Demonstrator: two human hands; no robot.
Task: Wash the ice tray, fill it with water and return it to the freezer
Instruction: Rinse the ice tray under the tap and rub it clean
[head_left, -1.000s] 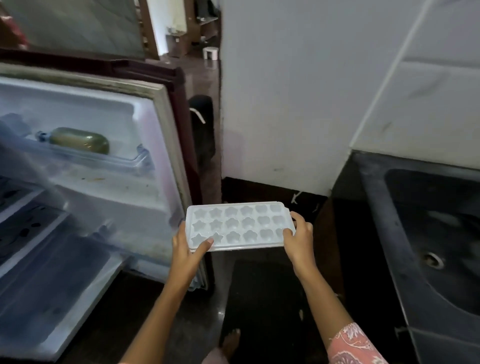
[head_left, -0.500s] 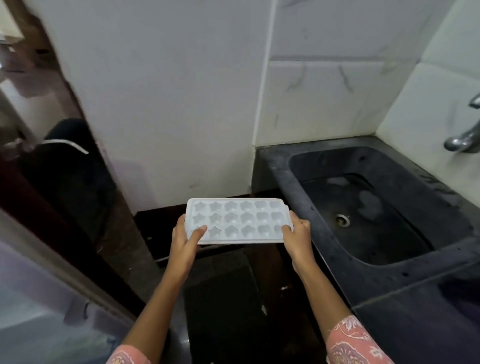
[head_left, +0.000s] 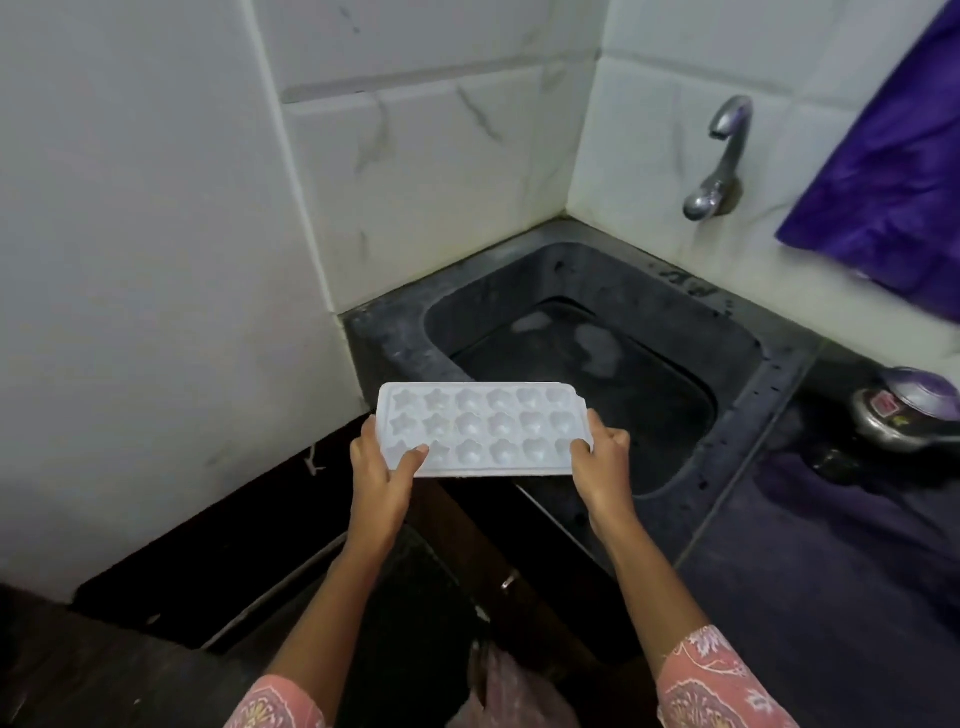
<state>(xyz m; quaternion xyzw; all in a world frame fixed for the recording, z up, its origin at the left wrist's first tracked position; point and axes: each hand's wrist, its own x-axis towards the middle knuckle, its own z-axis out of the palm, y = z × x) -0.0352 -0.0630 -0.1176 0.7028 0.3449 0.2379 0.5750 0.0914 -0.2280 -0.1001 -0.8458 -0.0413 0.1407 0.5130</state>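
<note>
Ice tray held level at near-left corner of sink, left hand and right hand pinching short ends — tap well apart; reaching one-handed risks tilt, tray knocking rim or dropping.

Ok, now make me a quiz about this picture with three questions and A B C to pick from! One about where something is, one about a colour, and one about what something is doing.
1. Where is the ice tray?
A) Held up at the near edge of the sink
B) On the floor
C) Inside a cupboard

2. What colour is the hanging cloth on the right?
A) Yellow
B) Green
C) Purple

3. What is the tap doing?
A) Pouring water
B) Giving no water
C) Lying in the basin

Answers:
1 A: the left hand and right hand grip its ends in the air.
2 C: it is plainly purple.
3 B: no stream falls from its spout.
</note>
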